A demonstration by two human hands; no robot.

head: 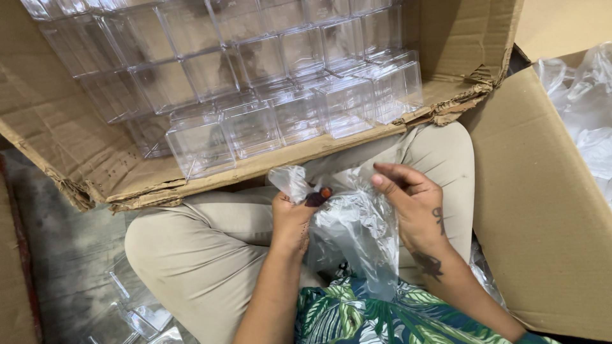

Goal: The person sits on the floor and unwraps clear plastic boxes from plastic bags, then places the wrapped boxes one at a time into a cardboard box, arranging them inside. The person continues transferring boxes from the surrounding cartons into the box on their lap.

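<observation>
A: While the head view looked down at the lap, what did each hand have hold of?

B: The left hand (292, 220) was closed in a fist on the gathered top of a thin, crumpled, clear plastic bag (357, 232). The right hand (411, 204) was partly open, fingers curled, its fingertips (382, 181) pinching the same bag's upper right edge.

A: Where was the bag located?

B: It hung between both hands, above the beige trousers (210, 248) and in front of a green leaf-print shirt (370, 315).

A: What stood beyond the hands?

B: A torn brown cardboard carton (70, 159) lay tipped toward the person. It held rows of clear, square, rigid plastic boxes (252, 127), packed touching one another.

A: And to the sides?

B: A second brown cardboard carton (542, 210) stood at the right, with clear plastic wrapping (586, 108) inside it. More clear plastic boxes (134, 312) lay at the lower left, beside the knee.
</observation>
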